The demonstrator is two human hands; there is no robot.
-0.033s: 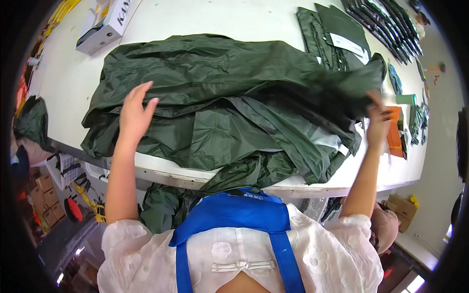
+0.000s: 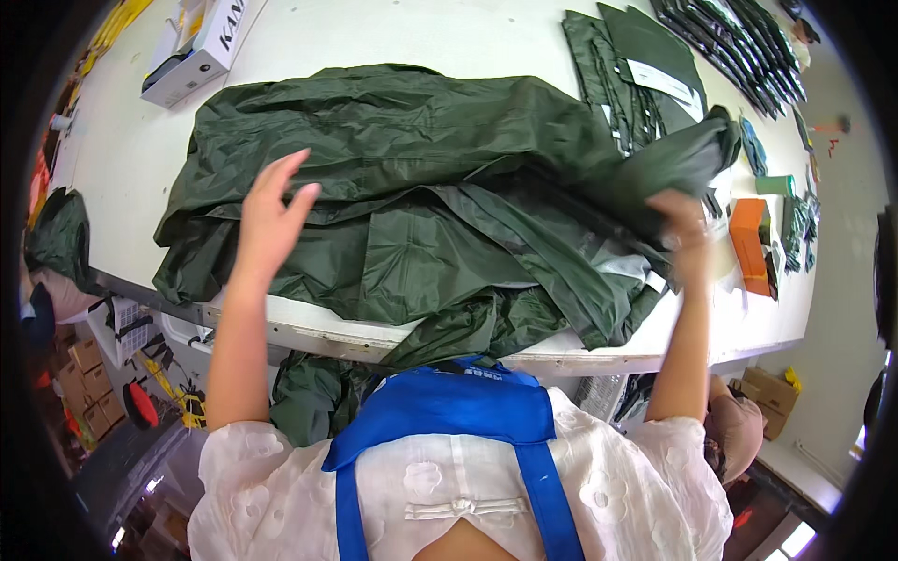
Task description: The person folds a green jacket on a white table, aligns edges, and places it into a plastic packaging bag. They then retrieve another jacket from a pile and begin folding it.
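A thin, slightly shiny dark green garment (image 2: 402, 248), like a raincoat, is spread in rumpled folds across the table. Above its left part is my left hand (image 2: 273, 210), thumb and fingers apart and nothing in it. My right hand (image 2: 685, 229) is at the garment's right end, beside a bunched, lifted part (image 2: 669, 168) of the green cloth. Motion smears its fingers, so whether they grip the cloth cannot be made out. A whitish patch (image 2: 622, 265) shows among the folds near that hand. Some green cloth hangs over the table's front edge.
The white table (image 2: 122, 178) carries a white box (image 2: 196, 61) at the far left. Folded green garments (image 2: 645, 56) and a row of dark packets (image 2: 739, 56) lie far right. An orange box (image 2: 751, 245) and a green roll (image 2: 774, 185) stand on the right.
My right hand has moved left and slightly down, and the lifted cloth beside it has shifted. My left hand has moved a little to the right, still open.
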